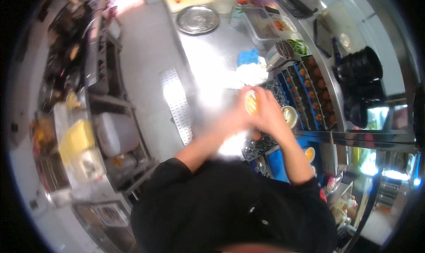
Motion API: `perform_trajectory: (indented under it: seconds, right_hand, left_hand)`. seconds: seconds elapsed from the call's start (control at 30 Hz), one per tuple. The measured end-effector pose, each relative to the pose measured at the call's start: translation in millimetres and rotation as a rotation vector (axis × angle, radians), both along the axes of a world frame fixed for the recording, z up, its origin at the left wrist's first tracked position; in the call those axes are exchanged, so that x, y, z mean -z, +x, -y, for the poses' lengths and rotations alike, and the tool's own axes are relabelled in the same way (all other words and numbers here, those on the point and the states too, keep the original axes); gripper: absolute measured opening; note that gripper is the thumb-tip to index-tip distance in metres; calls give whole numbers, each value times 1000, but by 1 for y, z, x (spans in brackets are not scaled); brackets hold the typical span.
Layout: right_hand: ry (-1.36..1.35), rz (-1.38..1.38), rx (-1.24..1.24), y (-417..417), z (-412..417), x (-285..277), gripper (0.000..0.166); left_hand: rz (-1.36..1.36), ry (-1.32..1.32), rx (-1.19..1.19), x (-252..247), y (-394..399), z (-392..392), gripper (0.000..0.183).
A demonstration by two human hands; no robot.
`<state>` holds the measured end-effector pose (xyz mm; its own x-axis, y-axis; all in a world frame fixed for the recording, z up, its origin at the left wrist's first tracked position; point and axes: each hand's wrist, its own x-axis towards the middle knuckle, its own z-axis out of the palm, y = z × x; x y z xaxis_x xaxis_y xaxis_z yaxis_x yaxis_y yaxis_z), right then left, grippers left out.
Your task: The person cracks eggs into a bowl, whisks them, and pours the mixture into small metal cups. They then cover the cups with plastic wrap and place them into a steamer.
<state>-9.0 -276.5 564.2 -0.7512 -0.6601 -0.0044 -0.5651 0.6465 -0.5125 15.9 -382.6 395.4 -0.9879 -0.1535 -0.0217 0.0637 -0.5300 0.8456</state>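
Observation:
Over the steel counter my two hands are close together, around a small round thing with a shiny yellow top (251,102). It looks like a bowl of yellow food under clear film, though fingers hide its sides. My right hand (267,108) wraps it from the right. On the other side my left hand (239,112), blurred by motion, grips it. Just right of my right wrist is a small pale bowl (290,117). Another small bowl with yellow contents (309,154) sits on a blue surface (278,163) beside my right forearm.
Trays of brown eggs (310,90) line the counter's right side. Beyond my hands lie a white cloth (252,74), a blue cloth (248,56) and a tilted metal container (280,53). Farther off are a round metal tray (198,19) and a clear plastic tub (261,29). A stove (96,60) stands left across the aisle.

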Motion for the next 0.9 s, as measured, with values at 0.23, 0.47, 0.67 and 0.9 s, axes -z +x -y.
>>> perform_trajectory:
  seconds: [0.23, 0.47, 0.67, 0.9]
  right_hand:
    - [-49, 97, -176, -137, 156, 118, 91]
    - [110, 0, 233, -227, 216, 211, 88]
    - [47, -30, 291, -215, 192, 177, 89]
    - [-417, 263, -169, 9, -32, 17, 22]
  left_hand:
    - [205, -118, 116, 52, -146, 219, 48]
    - [371, -260, -328, 1, -62, 259, 48]
    - [337, -320, 218, -37, 59, 167, 25]
    - [350, -443, 972, -91, 87, 0, 25]
